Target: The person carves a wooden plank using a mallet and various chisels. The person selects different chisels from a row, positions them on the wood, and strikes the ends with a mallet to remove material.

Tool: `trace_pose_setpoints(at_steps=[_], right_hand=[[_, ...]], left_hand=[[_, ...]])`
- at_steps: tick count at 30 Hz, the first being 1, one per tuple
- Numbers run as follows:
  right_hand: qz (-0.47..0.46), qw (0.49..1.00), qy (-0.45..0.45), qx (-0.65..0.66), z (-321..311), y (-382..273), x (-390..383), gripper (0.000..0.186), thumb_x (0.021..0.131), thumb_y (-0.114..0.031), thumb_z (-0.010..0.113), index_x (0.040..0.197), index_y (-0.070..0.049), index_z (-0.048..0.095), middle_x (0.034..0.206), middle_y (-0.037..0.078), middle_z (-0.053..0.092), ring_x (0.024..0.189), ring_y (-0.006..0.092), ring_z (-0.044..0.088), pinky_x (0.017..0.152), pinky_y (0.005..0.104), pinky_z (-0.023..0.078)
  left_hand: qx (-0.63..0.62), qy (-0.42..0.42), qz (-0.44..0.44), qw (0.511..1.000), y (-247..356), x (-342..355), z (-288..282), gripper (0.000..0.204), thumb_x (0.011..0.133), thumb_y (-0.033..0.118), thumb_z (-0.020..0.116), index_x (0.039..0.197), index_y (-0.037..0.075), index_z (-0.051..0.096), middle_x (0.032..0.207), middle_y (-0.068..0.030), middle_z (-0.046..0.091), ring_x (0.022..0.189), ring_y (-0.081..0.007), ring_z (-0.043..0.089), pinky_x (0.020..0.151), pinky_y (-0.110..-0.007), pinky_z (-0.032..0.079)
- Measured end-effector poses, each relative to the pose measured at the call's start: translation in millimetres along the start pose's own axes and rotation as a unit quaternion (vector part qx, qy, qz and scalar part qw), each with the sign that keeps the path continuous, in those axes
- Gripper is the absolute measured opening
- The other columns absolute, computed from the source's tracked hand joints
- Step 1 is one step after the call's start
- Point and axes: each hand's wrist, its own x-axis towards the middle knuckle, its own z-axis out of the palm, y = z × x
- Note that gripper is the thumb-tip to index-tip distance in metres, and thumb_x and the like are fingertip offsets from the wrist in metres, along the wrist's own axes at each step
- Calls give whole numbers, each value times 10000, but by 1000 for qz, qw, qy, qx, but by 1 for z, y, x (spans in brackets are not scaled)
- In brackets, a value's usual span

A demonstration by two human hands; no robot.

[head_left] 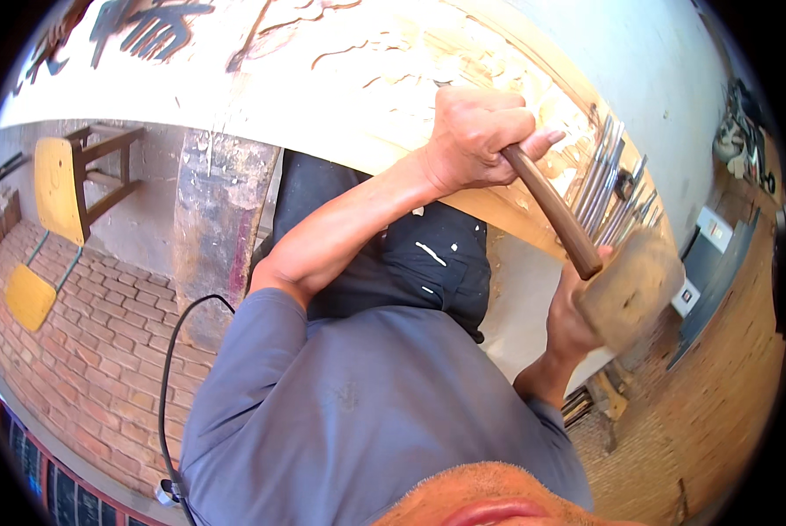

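gripping the wooden-handled tool (555, 213), the left hand (479, 138) is closed; the right hand (568, 317), partly hidden, seems closed on the mallet (634, 291).

Room lies open left of the left hand (476, 131); handle (551, 206), mallet (634, 294) and tool row (601, 180) crowd its right.
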Motion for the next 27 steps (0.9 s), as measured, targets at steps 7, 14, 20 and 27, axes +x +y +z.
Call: trace_pose_setpoints(at_steps=[7, 14, 20, 27], right_hand=[[211, 927, -6, 311, 34, -4, -15, 293, 938, 10, 802, 1172, 3, 626, 1085, 59, 651, 938, 131, 639, 834, 296, 551], [406, 836, -119, 349, 56, 14, -35, 112, 944, -14, 810, 960, 7, 702, 823, 10, 661, 670, 80, 601, 613, 245, 467], [405, 843, -122, 332, 67, 12, -30, 131, 926, -30, 820, 903, -24, 692, 784, -11, 642, 652, 66, 585, 592, 246, 441], [403, 829, -114, 371, 69, 19, -35, 166, 911, -72, 856, 901, -29, 697, 793, -10, 658, 659, 62, 594, 594, 246, 455]], left_hand=[[-39, -110, 131, 984, 41, -37, -14, 594, 865, 391, 885, 598, 157, 409, 588, 3, 352, 476, -168, 427, 445, -332, 302], [-51, -92, 127, 986, 37, -40, 8, 595, 865, 382, 886, 601, 164, 399, 599, 12, 351, 481, -155, 423, 440, -321, 305], [-22, -78, 115, 990, 32, -38, 12, 604, 831, 387, 916, 606, 161, 402, 587, 13, 348, 469, -149, 415, 433, -323, 297], [-12, -96, 116, 989, 35, -35, 10, 593, 834, 383, 911, 609, 163, 407, 587, 14, 351, 471, -149, 415, 436, -322, 294]])
